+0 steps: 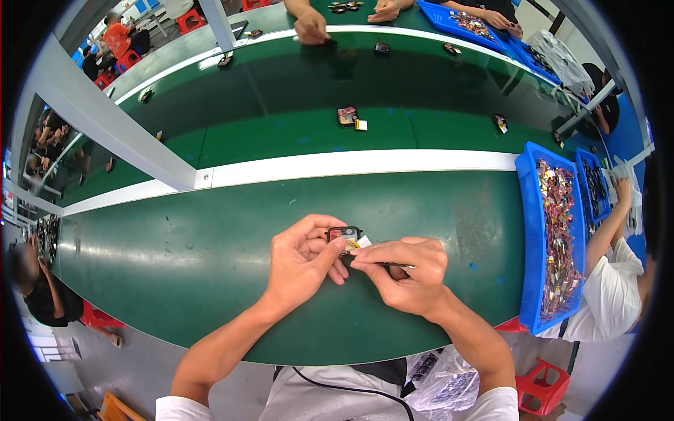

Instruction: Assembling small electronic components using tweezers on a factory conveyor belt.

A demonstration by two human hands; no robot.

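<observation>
My left hand is closed around a small black plastic casing, held a little above the green bench top. Inside the casing show a reddish part and a round grey spot, with a yellow and silver piece beneath my thumb. A small white flap sticks out on its right side. My right hand pinches a thin dark tool, likely tweezers, its front end hidden by the fingers at the casing's lower right edge.
A blue tray heaped with small wired parts stands at the bench's right end. Past a white rail, a green conveyor belt carries several black casings. Co-workers' hands are on the far side; another person sits at right.
</observation>
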